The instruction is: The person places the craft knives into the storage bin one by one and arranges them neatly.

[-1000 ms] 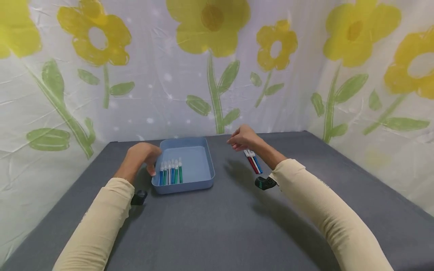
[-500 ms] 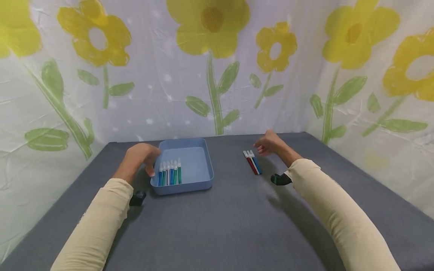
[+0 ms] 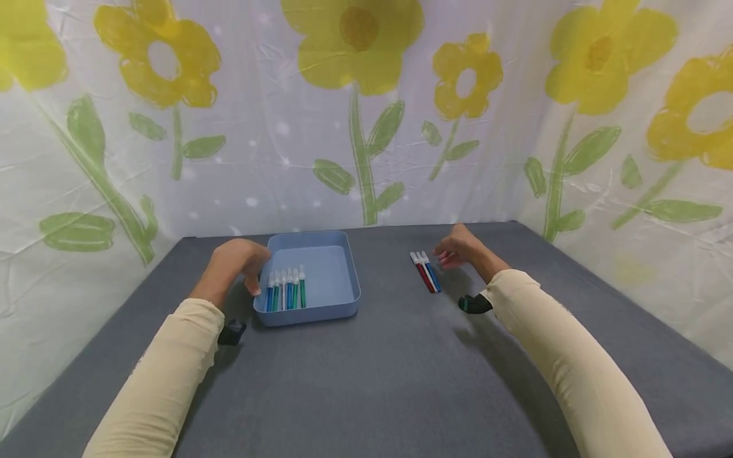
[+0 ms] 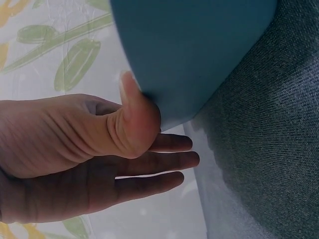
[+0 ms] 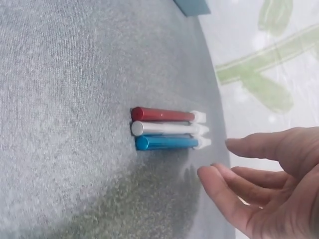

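Note:
My left hand point(image 3: 237, 261) is at the left side of a shallow blue tray point(image 3: 332, 312). In the left wrist view the thumb bends against the tray's rim point(image 4: 164, 50), while several fingers stretch out straight beyond the corner; the index finger is mostly hidden. Inside the tray lies a row of markers point(image 3: 289, 296) with blue, green and silver barrels and whitish caps. My right hand point(image 3: 456, 247) hovers just right of three markers lying side by side: red point(image 5: 164, 114), silver-white point(image 5: 164, 129) and blue point(image 5: 169, 143). Its thumb and fingers are apart with nothing between them.
A dark grey cloth point(image 3: 343, 394) covers the table. A curtain point(image 3: 258, 127) printed with yellow flowers hangs behind it and along the sides. Black wrist devices, such as the right one point(image 3: 474, 304), sit under both sleeves.
My right hand has moved rightward from above and left of the three loose markers to their right side. My left hand has stayed at the tray, and the markers lie where they were.

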`<action>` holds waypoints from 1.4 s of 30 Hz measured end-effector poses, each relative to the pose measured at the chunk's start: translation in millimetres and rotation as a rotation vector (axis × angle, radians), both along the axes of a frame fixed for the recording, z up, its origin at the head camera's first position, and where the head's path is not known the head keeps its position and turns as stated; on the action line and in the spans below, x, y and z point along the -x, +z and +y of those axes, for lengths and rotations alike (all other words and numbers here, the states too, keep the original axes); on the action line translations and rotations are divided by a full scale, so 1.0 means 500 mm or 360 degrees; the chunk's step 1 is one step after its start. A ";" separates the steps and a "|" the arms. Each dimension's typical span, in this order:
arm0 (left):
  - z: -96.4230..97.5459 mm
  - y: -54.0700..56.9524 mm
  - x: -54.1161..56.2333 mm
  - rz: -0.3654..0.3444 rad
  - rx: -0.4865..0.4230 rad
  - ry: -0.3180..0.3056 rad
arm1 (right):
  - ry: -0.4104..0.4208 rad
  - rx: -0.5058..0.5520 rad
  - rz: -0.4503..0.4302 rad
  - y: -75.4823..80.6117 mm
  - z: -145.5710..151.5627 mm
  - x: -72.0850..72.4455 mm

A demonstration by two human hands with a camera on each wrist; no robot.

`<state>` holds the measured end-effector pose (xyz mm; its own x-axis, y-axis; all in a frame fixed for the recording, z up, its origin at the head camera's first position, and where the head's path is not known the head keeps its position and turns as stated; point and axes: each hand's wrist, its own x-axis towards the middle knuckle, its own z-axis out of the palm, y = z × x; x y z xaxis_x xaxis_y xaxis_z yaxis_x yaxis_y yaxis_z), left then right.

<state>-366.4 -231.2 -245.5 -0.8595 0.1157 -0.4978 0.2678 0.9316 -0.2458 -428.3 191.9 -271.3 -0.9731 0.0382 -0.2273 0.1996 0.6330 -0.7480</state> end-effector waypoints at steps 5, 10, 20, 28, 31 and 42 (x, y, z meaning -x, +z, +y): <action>0.002 -0.003 -0.002 -0.0007 -0.0028 0.0012 | 0.0067 -0.0050 -0.0049 0.001 -0.013 -0.013; 0.003 -0.006 -0.005 -0.0032 -0.0077 0.0016 | 0.0122 -0.0134 -0.0087 -0.015 -0.026 -0.015; 0.009 -0.009 -0.005 -0.0018 -0.0122 0.0074 | 0.0001 -0.0228 -0.0071 -0.049 -0.050 -0.009; 0.012 -0.007 -0.006 -0.0011 -0.0110 0.0094 | 0.0050 -0.0255 -0.0061 -0.052 -0.055 -0.007; 0.012 -0.004 -0.005 -0.0010 -0.0080 0.0070 | 0.0090 -0.0254 -0.0078 -0.050 -0.054 -0.003; 0.005 0.005 -0.006 -0.0021 -0.0161 0.0117 | 0.0076 -0.0133 -0.0021 -0.040 -0.050 0.002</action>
<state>-363.6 -228.6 -243.1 -0.8609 0.1027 -0.4982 0.2003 0.9687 -0.1464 -429.2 166.7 -291.3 -0.9711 0.0113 -0.2384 0.1775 0.7021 -0.6896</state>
